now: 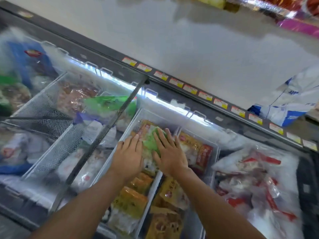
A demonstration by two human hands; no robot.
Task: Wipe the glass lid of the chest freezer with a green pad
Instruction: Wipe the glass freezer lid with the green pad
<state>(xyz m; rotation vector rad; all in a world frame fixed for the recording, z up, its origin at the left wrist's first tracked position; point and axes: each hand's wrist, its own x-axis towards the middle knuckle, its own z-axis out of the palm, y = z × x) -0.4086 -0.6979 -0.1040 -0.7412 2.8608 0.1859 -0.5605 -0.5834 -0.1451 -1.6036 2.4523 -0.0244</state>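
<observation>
The chest freezer's glass lid (231,142) spans the view, with wire baskets of frozen packs showing beneath it. A green pad (151,143) lies flat on the glass near the middle. My right hand (170,153) presses down on the pad's right part with its fingers spread. My left hand (129,152) rests flat on the glass just left of the pad, fingertips at its edge. Part of the pad is hidden under my right palm.
A second sliding glass panel with a dark frame edge (107,128) overlaps on the left. Price tags (189,88) line the freezer's far rim. Beyond it is pale floor (189,40), and a blue-and-white sack (291,102) stands at the right.
</observation>
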